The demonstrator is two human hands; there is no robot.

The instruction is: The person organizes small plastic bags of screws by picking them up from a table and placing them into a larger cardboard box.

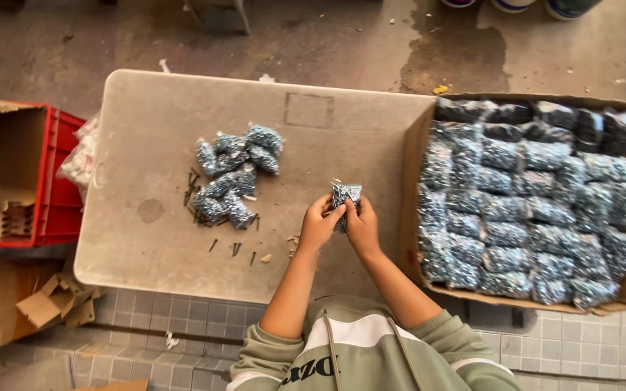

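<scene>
Both hands hold one small clear bag of dark nails (344, 195) above the grey table (153, 130). My left hand (318, 226) grips its lower left side, and my right hand (362, 226) grips its lower right side. The bag's top sticks up between the fingertips. To the left on the table lies a pile of several similar nail bags (232, 174), with loose nails (235, 247) scattered around it.
A large cardboard box (407, 217) packed with several rows of nail bags sits at the table's right end. A red crate (56, 210) with an open cardboard box (1, 152) stands to the left. Torn cardboard scraps (45, 304) lie on the tiled floor.
</scene>
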